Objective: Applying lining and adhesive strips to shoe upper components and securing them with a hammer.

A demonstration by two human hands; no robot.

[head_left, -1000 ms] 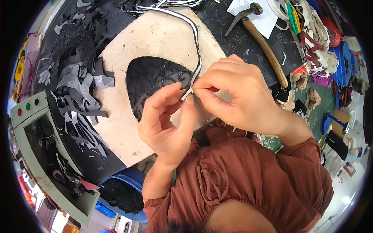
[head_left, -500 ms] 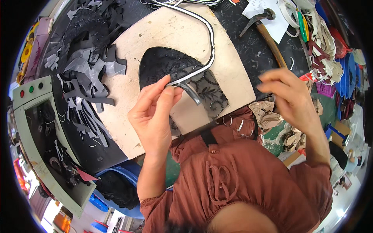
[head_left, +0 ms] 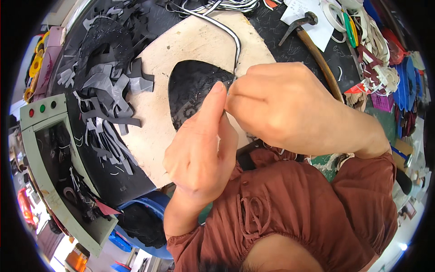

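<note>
One striped strip is running from top centre into the clamped fingers of our right hand; whether our left hand is gripping, we cannot tell. One black piece is lying centrally, one hammer upper right.

Over the board, the right hand hides the strip where it meets the fingers. The left hand's inner fingers are hidden, so what either grips cannot be told. Both cover part of the black piece on the board. Beyond the board, the top edge cuts off the strip bundle; to its right, the paper is cut off too.
</note>
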